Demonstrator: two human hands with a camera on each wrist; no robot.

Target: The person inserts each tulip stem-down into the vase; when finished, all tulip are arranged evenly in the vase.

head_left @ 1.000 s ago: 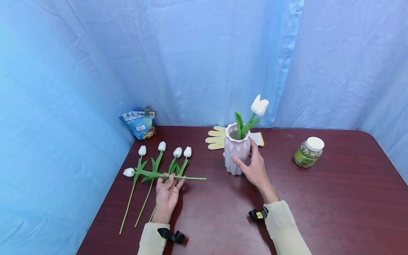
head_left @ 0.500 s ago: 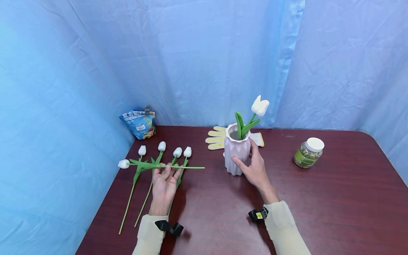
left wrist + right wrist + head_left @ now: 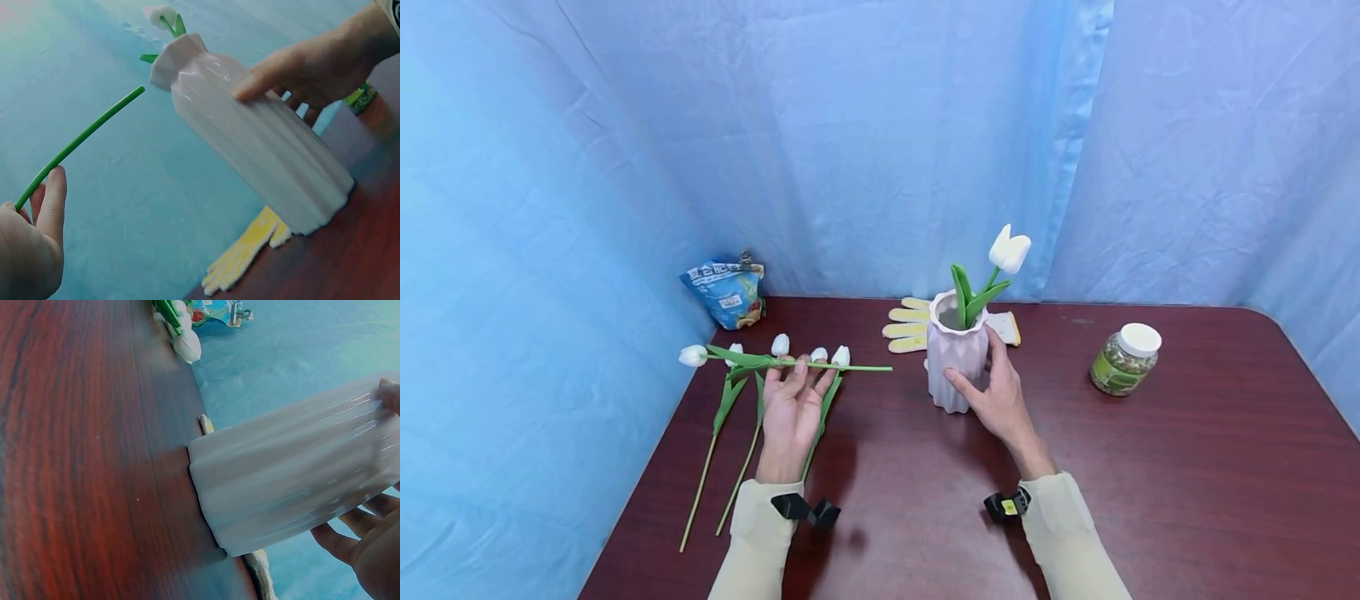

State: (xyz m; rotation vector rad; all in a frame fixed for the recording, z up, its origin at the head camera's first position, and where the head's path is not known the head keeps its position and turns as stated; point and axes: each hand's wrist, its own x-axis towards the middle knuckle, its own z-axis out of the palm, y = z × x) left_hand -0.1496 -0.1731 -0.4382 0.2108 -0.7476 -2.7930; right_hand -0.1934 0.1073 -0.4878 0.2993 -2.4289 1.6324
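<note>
In the head view my left hand (image 3: 792,417) pinches the stem of a white tulip (image 3: 693,356), held sideways above several others. Its bloom points left and the bare stem end points right, toward the vase. The left wrist view shows that green stem (image 3: 81,137) rising past my fingertips. My right hand (image 3: 1000,400) grips the side of a pale pink fluted vase (image 3: 953,367), thumb in front and fingers on its right side. The vase stands upright on the table, and one white tulip (image 3: 1010,249) with green leaves leans right out of its scalloped mouth.
Several white tulips, one with its bloom (image 3: 780,344) at the back, lie on the dark red table (image 3: 1225,467) under my left hand. A yellow-and-white glove (image 3: 908,325) lies behind the vase. A white-lidded jar (image 3: 1126,360) stands right; a clipped blue bag (image 3: 727,292) sits back left.
My left hand has moved away from me and lifted the tulip, which now overlaps the blooms of the others lying there. The right hand and vase have stayed in place.
</note>
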